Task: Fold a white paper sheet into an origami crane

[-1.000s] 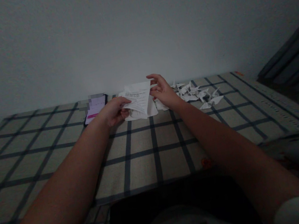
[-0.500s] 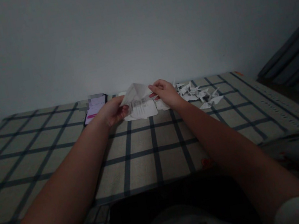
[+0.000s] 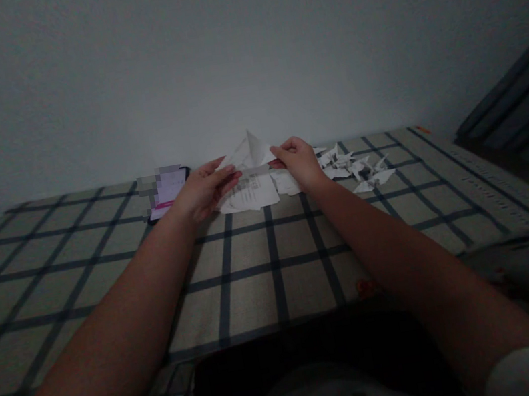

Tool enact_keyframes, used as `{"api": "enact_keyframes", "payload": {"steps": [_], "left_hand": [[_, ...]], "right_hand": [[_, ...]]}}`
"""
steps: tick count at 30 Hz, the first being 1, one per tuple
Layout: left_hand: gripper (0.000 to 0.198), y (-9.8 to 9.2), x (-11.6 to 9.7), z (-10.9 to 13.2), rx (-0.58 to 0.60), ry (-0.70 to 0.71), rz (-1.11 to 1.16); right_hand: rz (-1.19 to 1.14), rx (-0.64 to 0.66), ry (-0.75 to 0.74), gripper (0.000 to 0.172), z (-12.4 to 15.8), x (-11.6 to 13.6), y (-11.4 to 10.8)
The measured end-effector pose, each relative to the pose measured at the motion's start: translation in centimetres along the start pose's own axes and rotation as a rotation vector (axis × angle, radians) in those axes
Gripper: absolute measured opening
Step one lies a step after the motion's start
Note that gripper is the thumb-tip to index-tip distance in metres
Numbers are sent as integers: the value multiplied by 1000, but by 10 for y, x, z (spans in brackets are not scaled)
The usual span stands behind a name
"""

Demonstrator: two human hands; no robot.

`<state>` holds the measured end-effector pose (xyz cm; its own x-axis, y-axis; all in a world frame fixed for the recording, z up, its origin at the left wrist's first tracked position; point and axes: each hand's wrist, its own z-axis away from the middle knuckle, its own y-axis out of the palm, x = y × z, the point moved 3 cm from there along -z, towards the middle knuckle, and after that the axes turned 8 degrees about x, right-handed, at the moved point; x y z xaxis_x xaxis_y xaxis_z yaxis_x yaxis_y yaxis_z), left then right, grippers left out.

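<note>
On the cloth (image 3: 256,304), device (image 3: 171,188) left, paper cranes (image 3: 366,174) right, sheets (image 3: 258,193) between, beneath the held paper (image 3: 251,151)

Passable over the tablecloth (image 3: 247,248) between left arm (image 3: 125,309) and right arm (image 3: 393,237), up to the sheets (image 3: 257,196) under the held paper (image 3: 253,151). Obstructed on the left by the phone (image 3: 170,190), on the right by folded birds (image 3: 367,174), behind by the wall (image 3: 239,47).

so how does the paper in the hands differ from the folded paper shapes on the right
The held paper is gripped between the left hand and right hand, while the folded shapes lie on the checked cloth. The held paper rises to one broad peak; the folded shapes show several narrow points. Both are whitish paper.
</note>
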<state>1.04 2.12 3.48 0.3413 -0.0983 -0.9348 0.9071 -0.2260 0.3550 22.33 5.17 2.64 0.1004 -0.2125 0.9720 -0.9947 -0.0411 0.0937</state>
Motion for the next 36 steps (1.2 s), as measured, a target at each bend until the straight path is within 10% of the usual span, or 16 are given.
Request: {"api": "enact_keyframes", "payload": {"steps": [12,18,26,36], "left_hand": [[55,-2,-2,-1,-117,188,-64],[13,13,5,4,-67,81,-21],[15,9,9,3,-125,98,-113],[36,4,16,5,-163,237,-465]], "right_hand": [[-259,266,163,13,10,-1,13],[-276,278,122,12,12,-1,16],[-370,376,159,8,17,2,20],[-110,391,144,12,14,-4,20]]}}
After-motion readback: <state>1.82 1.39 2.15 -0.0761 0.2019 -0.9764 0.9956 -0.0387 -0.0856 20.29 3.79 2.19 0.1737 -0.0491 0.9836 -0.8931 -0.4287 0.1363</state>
